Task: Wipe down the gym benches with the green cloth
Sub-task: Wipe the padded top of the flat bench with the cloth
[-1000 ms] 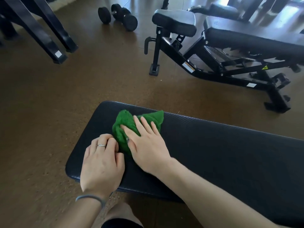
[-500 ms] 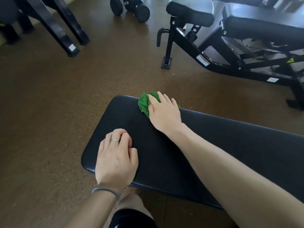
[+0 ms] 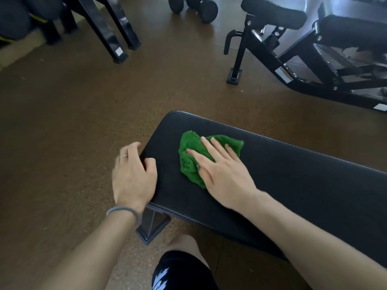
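A crumpled green cloth (image 3: 190, 152) lies on the black padded flat bench (image 3: 293, 174), near its left end. My right hand (image 3: 222, 170) presses flat on the cloth with fingers spread, covering its right part. My left hand (image 3: 134, 174) rests on the bench's left end, fingers curled over the edge; it wears a ring and a grey wristband. It holds no cloth.
A second, adjustable black bench (image 3: 314, 42) stands at the back right on a steel frame. Dumbbells (image 3: 194, 6) lie on the brown floor at the top middle. Black rack legs (image 3: 104, 30) slant at the top left. My knee (image 3: 184, 266) is below the bench.
My right hand has slid the cloth from the bench's far edge back toward the near side. My left hand has shifted from the pad's top to its left end.
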`<action>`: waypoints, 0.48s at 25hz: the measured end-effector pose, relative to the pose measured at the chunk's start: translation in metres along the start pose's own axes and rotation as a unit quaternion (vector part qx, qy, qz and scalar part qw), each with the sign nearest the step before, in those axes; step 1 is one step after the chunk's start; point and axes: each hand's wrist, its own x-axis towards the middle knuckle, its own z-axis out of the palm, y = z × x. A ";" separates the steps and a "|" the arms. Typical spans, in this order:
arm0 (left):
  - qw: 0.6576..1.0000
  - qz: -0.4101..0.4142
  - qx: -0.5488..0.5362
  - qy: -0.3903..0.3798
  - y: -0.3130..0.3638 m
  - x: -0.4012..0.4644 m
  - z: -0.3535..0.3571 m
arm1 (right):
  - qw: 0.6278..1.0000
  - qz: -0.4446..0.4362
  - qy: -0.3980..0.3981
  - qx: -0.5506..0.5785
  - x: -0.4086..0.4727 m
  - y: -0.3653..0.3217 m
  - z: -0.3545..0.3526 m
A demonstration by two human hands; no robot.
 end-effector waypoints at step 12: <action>0.996 -0.032 -0.087 0.009 -0.004 -0.002 0.008 | 1.000 -0.020 -0.019 -0.001 0.114 -0.049 0.003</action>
